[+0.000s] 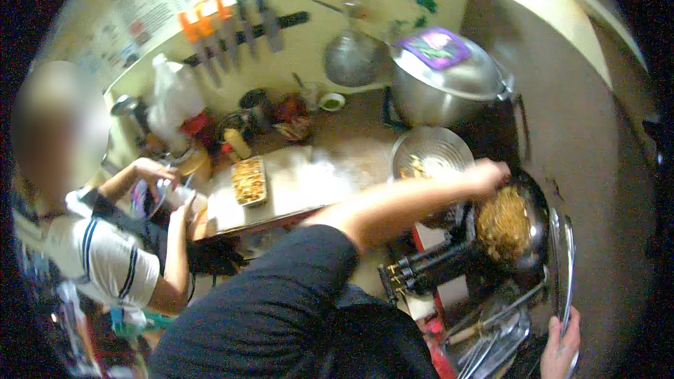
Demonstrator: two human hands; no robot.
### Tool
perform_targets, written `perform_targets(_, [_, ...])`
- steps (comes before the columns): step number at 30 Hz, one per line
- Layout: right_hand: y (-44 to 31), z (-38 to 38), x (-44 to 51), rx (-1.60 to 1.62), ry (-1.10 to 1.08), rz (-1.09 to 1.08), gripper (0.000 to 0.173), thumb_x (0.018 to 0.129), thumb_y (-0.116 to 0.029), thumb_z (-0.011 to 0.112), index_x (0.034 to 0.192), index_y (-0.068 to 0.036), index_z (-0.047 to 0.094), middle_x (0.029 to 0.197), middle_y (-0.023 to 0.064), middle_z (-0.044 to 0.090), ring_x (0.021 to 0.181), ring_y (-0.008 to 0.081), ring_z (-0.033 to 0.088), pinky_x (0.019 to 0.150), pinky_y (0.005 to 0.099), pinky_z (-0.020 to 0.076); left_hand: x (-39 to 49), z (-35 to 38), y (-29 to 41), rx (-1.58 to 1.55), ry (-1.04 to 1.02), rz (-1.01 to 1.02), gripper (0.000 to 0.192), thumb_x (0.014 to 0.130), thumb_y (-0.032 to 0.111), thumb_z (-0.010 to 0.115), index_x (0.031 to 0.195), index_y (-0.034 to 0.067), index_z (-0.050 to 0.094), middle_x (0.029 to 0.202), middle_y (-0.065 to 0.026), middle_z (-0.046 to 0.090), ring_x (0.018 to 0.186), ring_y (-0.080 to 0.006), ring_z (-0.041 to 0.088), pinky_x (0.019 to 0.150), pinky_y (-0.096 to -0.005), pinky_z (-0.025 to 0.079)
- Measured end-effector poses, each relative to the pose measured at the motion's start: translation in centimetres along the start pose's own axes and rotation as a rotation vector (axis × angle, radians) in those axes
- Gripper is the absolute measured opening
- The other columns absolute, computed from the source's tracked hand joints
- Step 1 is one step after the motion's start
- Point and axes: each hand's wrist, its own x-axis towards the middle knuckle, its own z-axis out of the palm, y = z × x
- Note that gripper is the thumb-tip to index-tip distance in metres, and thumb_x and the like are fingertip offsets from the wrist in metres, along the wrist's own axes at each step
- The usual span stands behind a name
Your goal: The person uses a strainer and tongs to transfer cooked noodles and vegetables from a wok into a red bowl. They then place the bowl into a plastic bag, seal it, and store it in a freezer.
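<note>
My left hand point(491, 176) reaches over the near-left rim of a dark wok point(538, 231); its fingers are curled and blurred, so I cannot tell whether they hold anything. In the wok lies a heap of brown, noodle-like food point(504, 223). At the lower right, my right hand point(562, 345) grips a thin, shiny metal lid or tray point(568, 268), seen nearly edge-on beside the wok. Left of the wok, a perforated metal strainer pan point(434, 152) holds some food pieces. Black burner controls point(421, 273) stand below the left side of the wok.
Another person point(116, 258) works at the left with a container. A filled foil tray point(248, 181) is on the counter point(295, 168). Behind stand a large lidded pot point(442, 100) and jars. Knives point(253, 26) hang on the wall. Wire utensils point(489, 347) lie at the lower right.
</note>
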Motion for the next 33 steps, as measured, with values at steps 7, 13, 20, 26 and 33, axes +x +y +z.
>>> perform_targets(7, [-0.7,0.4,2.7,-0.101,-0.09,-0.131,0.047,0.094,-0.038,0.072,0.123,-0.002,0.068,0.106,0.0271,0.071,0.099,0.0454,0.068,0.087,0.0504,0.0526,-5.0,-2.3,-0.9,0.061,0.074,0.253,0.104,0.07,0.03,0.086,0.158,0.013,0.035,0.144,-0.0205,0.057,0.12,-0.0404,0.064,0.099,-0.0485,0.054])
perform_targets(13, [-2.0,0.3,3.8,-0.207,-0.182,-0.214,0.051,0.09,-0.031,0.075,0.13,0.0,0.067,0.116,0.0284,0.07,0.11,0.0455,0.067,0.096,0.0475,0.0518,-12.3,-26.0,-16.6,0.484,0.368,-0.336,0.061,0.08,0.046,0.077,0.13,0.011,0.063,0.115,-0.0183,0.073,0.107,-0.0384,0.069,0.093,-0.0483,0.056])
perform_targets(20, [-7.2,-1.8,7.1,-0.451,-0.335,-0.049,0.049,0.087,-0.03,0.078,0.129,-0.005,0.069,0.119,0.0242,0.071,0.113,0.0433,0.067,0.096,0.047,0.0516,-34.1,-48.1,-33.2,0.926,-0.023,-1.036,0.021,0.075,0.015,0.074,0.093,0.005,0.078,0.104,-0.0173,0.077,0.094,-0.0326,0.075,0.081,-0.0433,0.06])
perform_targets(26, [-11.6,-0.8,8.9,-0.552,-0.388,0.004,0.05,0.088,-0.029,0.078,0.131,-0.005,0.069,0.121,0.0241,0.071,0.115,0.0422,0.067,0.097,0.0459,0.0514,-50.3,-48.2,-41.5,0.795,0.061,-1.47,0.026,0.081,0.017,0.072,0.103,0.004,0.077,0.115,-0.0205,0.074,0.109,-0.0309,0.072,0.09,-0.0437,0.059])
perform_targets(33, [-15.5,-0.5,10.4,-0.677,-0.436,0.14,0.06,0.09,-0.032,0.076,0.139,-0.001,0.062,0.137,0.0238,0.064,0.129,0.0402,0.059,0.108,0.0452,0.0465,-55.7,-47.1,-51.2,0.706,-0.02,-1.466,0.031,0.082,0.017,0.072,0.109,0.004,0.076,0.12,-0.0192,0.073,0.112,-0.0343,0.071,0.094,-0.0442,0.058])
